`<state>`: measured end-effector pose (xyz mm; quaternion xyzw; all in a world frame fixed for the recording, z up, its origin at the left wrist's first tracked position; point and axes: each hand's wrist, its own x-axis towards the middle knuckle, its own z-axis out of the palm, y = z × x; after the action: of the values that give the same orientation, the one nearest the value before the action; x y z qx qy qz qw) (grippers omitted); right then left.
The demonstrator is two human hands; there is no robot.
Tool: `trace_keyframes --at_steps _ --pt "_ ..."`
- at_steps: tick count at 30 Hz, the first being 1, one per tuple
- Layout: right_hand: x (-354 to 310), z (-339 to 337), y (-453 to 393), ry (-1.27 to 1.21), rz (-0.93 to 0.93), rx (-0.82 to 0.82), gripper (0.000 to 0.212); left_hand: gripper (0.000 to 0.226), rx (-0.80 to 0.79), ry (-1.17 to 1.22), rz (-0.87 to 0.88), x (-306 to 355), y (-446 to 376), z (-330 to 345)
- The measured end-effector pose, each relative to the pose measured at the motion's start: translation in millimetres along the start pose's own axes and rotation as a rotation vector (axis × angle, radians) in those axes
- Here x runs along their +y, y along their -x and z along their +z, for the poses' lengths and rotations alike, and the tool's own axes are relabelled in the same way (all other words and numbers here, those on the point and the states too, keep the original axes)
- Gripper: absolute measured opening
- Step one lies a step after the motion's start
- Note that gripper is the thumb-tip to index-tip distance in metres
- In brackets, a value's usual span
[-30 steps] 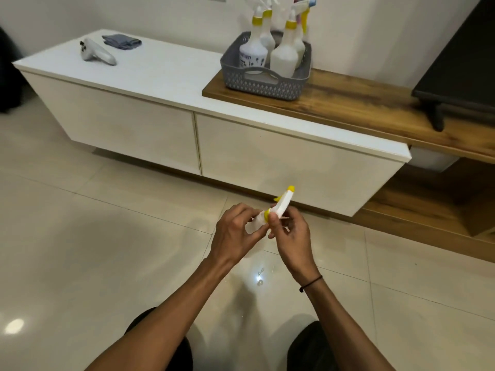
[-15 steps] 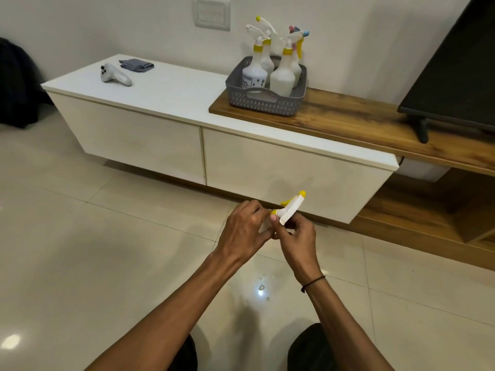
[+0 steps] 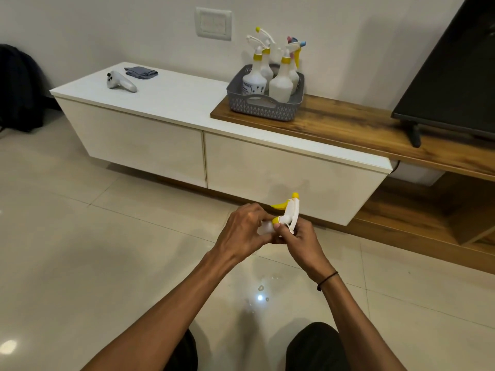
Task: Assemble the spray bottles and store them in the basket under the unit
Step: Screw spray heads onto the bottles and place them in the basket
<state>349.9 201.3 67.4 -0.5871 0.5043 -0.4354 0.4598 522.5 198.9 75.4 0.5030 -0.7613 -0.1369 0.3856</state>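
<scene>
A small white spray bottle [image 3: 265,228] with a yellow collar lies between my hands above the floor. My left hand [image 3: 245,231] grips its body, which is mostly hidden. My right hand [image 3: 300,236] grips the white and yellow trigger head [image 3: 290,211] at the bottle's neck, nozzle pointing up and away. On the wooden shelf stands a grey basket [image 3: 263,108] holding several assembled spray bottles [image 3: 281,81].
A white low cabinet [image 3: 187,145] with two fronts faces me. On its top lie a white controller [image 3: 120,83] and a folded grey cloth [image 3: 140,72]. A black TV [image 3: 455,76] stands on the wooden shelf at right. Glossy tile floor [image 3: 80,250] lies all around.
The view has tilted up, showing more wall and a switch plate. My hands stay together on the bottle; the trigger head has turned slightly more upright.
</scene>
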Motion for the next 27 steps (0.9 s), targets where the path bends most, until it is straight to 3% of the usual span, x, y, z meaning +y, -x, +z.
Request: trace_keyframes --at_steps 5,11,15,18,24,27 --pt "-2 -8 2 -0.072 0.023 -0.094 0.021 0.033 -0.105 0.096 -0.022 -1 -6 -10" --pt "-1 -7 4 -0.011 -0.011 -0.057 0.029 0.044 -0.144 0.099 -0.006 -5 -8 -4" --pt "-3 -8 5 0.031 0.003 -0.055 0.007 0.053 -0.157 0.174 -0.085 -2 -4 -2" --pt "-3 -11 6 -0.001 -0.005 -0.054 0.01 0.057 -0.169 0.176 -0.08 -1 -2 1" --pt "-6 -8 6 0.074 -0.055 0.118 0.013 0.054 -0.005 0.142 0.002 7 2 13" --pt "-8 -6 7 0.145 -0.104 0.193 0.015 0.066 0.091 0.128 0.092 5 2 12"
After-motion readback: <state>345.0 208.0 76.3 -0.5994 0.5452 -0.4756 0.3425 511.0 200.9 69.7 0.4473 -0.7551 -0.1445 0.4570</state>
